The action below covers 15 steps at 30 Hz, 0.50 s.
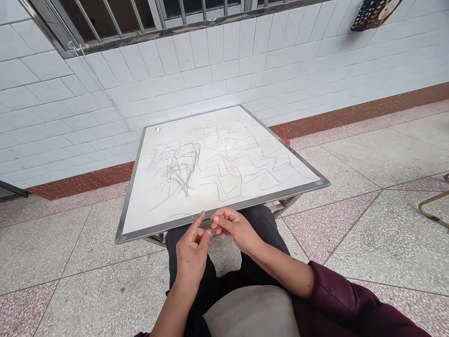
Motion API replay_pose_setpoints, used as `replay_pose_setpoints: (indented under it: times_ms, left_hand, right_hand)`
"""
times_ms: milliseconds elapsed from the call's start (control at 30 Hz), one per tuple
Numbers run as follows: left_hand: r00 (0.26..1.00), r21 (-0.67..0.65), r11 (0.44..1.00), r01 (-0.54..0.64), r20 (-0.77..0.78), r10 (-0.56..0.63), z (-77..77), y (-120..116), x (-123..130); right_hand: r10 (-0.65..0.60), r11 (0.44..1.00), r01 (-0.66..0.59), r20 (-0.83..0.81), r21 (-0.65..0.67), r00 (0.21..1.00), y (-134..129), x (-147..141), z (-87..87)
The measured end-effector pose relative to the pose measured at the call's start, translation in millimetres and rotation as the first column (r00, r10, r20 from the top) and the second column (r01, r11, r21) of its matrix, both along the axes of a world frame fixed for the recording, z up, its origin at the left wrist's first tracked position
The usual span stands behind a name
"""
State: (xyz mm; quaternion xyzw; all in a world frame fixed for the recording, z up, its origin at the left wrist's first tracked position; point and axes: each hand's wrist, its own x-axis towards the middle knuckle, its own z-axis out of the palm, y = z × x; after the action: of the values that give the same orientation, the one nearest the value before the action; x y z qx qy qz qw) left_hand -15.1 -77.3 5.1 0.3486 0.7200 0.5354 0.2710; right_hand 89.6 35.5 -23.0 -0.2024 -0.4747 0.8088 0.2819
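Over the near edge of the white table, my left hand [192, 249] pinches thumb to finger, with its index finger stretched forward. A thin dark wire [180, 215] runs out from it to the left over the table's edge. My right hand [236, 228] is close beside it, thumb pressed against the curled fingers. Whatever lies between those fingertips is too fine to make out. Beyond the hands, a tangled heap of thin wires [182, 166] lies on the left half of the table. Several wires bent in zigzags [242, 175] are spread over the right half.
The white table [206, 206] has a grey metal rim and stands against a tiled wall [210, 70]. A small red-and-white object [157, 130] sits at its far left corner. Above is a barred window [140, 18]. A patterned bag [373, 15] hangs at the upper right.
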Motion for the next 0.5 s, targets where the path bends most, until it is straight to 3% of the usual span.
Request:
replay_pose_setpoints:
  times_ms: [267, 367, 433, 500]
  left_hand:
    - [1.000, 0.006, 1.000, 0.012, -0.025, -0.012, -11.9, -2, -2]
    - [0.997, 0.009, 1.000, -0.013, -0.070, 0.014, -13.6, -3, -4]
    - [0.990, -0.003, 1.000, -0.028, -0.137, 0.027, -12.4, -4, -5]
    - [0.972, -0.026, 0.999, -0.022, -0.235, 0.015, -9.2, -4, -4]
  right_hand:
    - [-0.009, 0.999, 0.011, 0.036, -0.052, 0.999, -4, -4, -10.3]
    - [-0.172, 0.979, 0.155, 0.127, 0.134, 0.977, -1, 0, -7.3]
    - [-0.367, 0.867, 0.285, 0.137, 0.408, 0.920, 1, 3, -0.4]
    - [-0.440, 0.716, 0.275, 0.108, 0.642, 0.892, -1, 5, 8.6]
